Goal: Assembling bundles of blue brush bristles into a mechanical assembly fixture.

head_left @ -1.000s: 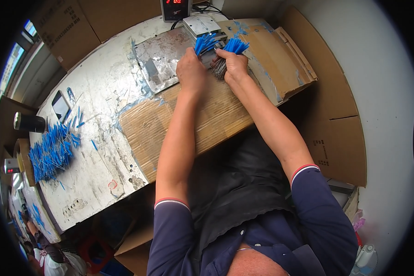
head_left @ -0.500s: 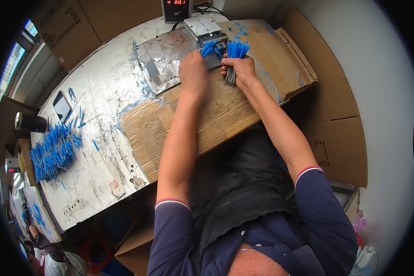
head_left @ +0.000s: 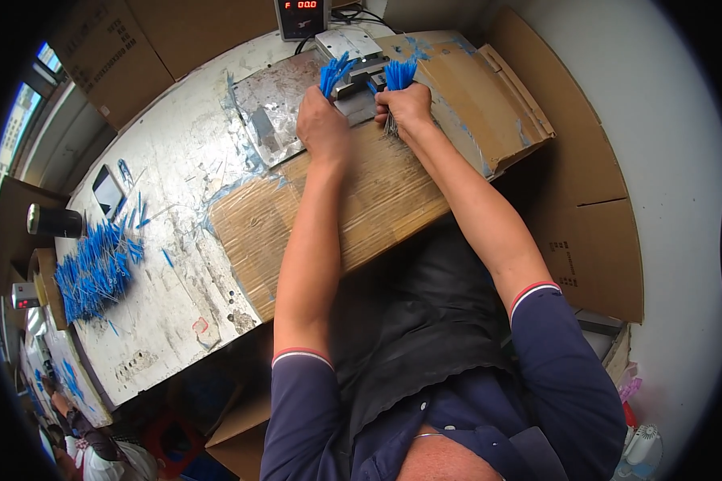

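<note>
Left hand [head_left: 322, 124] fisted around a bundle of blue ties [head_left: 333, 74], tips fanning up out of the fist. Right hand [head_left: 407, 104] fisted around a second blue bundle [head_left: 399, 74], tips likewise sticking up; pale strands hanging below that fist, too blurred to tell more. Hands near each other, not touching, a small grey metal fixture [head_left: 359, 78] between them. Both bundles held just beside that fixture, at far edge of the bench. Whether tie tips touch fixture: cannot tell.

Under wrists and forearms, a flattened cardboard sheet [head_left: 361, 212] lying across bench [head_left: 168, 192]; worn, scuffed. Beyond left hand, a grey metal plate [head_left: 269, 116], streaked with blue marks. Bench top white, scratched, blue smears along plate edge.

Behind fixture, a small readout box with red digits [head_left: 301, 14] and a white block [head_left: 346, 42] with cable.

Far left of bench: a large loose heap of blue ties [head_left: 95, 268], well apart from hands. A few stray ties [head_left: 136, 212] scattered near it. A dark phone [head_left: 108, 191] lying flat just beyond heap. A black cylinder [head_left: 54, 220] on its side at bench edge.

Right of hands, folded cardboard stacked [head_left: 497, 96]; more brown cartons [head_left: 594, 232] against wall.

Dark blue sleeves with red-and-white cuffs; dark apron in lap.
</note>
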`<control>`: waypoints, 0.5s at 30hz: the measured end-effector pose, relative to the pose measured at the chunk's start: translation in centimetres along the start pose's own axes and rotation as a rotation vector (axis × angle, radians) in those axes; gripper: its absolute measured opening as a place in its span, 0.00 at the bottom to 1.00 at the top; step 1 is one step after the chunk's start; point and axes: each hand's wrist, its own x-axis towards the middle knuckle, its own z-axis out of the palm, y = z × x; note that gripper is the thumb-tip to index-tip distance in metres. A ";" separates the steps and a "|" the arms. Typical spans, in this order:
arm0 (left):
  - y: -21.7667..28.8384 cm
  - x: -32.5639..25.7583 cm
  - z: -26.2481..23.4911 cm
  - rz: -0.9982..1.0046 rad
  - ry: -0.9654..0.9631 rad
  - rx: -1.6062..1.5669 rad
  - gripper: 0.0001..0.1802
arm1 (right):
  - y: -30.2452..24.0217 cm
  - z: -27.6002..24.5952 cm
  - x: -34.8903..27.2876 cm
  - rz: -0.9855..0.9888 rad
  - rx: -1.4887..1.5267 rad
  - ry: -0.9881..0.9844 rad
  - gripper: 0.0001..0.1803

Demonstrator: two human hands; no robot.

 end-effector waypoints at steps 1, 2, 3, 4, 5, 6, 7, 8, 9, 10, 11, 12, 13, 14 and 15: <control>0.1 0.1 0.1 0.018 0.019 0.011 0.05 | 0.1 0.0 0.2 -0.031 -0.003 0.013 0.07; 0.2 0.2 0.2 0.036 0.037 0.022 0.05 | 0.1 -0.1 0.4 -0.063 -0.006 0.026 0.06; 0.1 0.3 0.1 0.035 0.036 0.023 0.05 | 0.1 -0.1 0.3 -0.061 -0.005 0.026 0.06; 0.0 0.3 0.1 0.079 0.070 0.042 0.05 | 0.1 0.0 0.2 -0.041 0.013 0.012 0.06; 0.0 0.3 0.0 0.124 0.104 0.061 0.05 | 0.0 0.0 0.0 -0.022 0.031 -0.001 0.06; 0.1 0.4 0.0 0.126 0.104 0.058 0.05 | 0.0 -0.1 0.2 -0.024 0.032 0.002 0.06; 0.3 0.4 0.0 0.139 0.117 0.045 0.05 | 0.0 -0.1 0.3 -0.015 0.071 0.025 0.05; 0.5 0.4 0.0 0.151 0.131 0.032 0.05 | -0.1 -0.2 0.4 -0.005 0.109 0.047 0.05; 0.5 0.3 -0.1 0.151 0.132 0.034 0.05 | -0.2 -0.2 0.3 -0.005 0.110 0.045 0.05; 0.5 0.2 -0.1 0.097 0.067 0.029 0.06 | -0.3 -0.4 0.1 0.025 0.165 0.000 0.04; 0.5 0.1 -0.2 0.042 0.002 0.023 0.06 | -0.3 -0.6 -0.1 0.055 0.220 -0.045 0.04; 0.6 0.0 -0.2 0.042 0.002 0.022 0.06 | -0.2 -0.9 -0.1 0.054 0.220 -0.045 0.04; 0.7 -0.1 -0.2 0.054 -0.052 0.036 0.06 | -0.1 -1.1 -0.2 0.035 0.265 -0.080 0.04; 0.8 -0.1 -0.2 0.067 -0.107 0.050 0.06 | -0.1 -1.4 -0.3 0.017 0.310 -0.115 0.05; 0.8 -0.1 -0.2 0.067 -0.107 0.049 0.06 | 0.1 -1.7 -0.1 0.016 0.310 -0.115 0.05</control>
